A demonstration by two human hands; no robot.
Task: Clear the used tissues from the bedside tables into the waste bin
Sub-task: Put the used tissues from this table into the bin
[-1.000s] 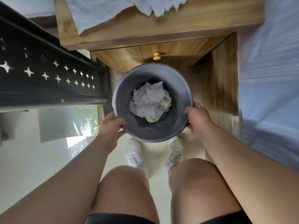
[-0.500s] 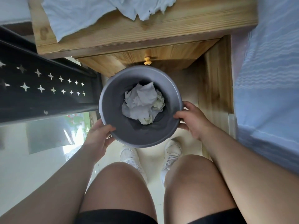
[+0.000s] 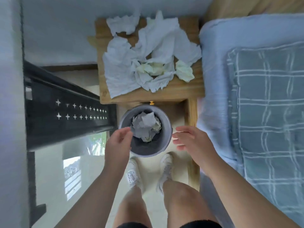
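A grey round waste bin stands on the floor in front of the wooden bedside table, with crumpled tissues inside it. Several used white and yellowish tissues lie spread over the table top. My left hand hovers at the bin's left rim, fingers loosely curled, holding nothing. To the right of the bin is my right hand, fingers spread, clear of the rim.
A bed with a blue checked blanket runs along the right. A black metal frame with star cut-outs stands at the left. My white shoes are on the pale floor just below the bin.
Both hands have let go of the bin, which now stands lower on the floor. The view has risen, bringing the table top and its tissues into sight.
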